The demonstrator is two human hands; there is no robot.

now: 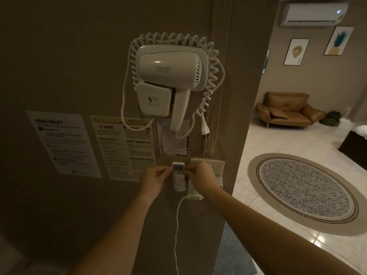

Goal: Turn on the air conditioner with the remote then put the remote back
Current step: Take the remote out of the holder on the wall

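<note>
A small white remote stands upright in a white wall holder on the brown wall. My left hand pinches the remote's left edge, and my right hand pinches its right edge. The remote's lower end sits inside the holder, while its screen shows above my fingers. The white air conditioner hangs high on the far wall at the top right, with a small light glowing on its front.
A white hair dryer with a coiled cord hangs above the remote. Paper notices are stuck to the wall on the left. A socket plate and a plugged white cable sit by the holder. A round rug and a brown sofa lie to the right.
</note>
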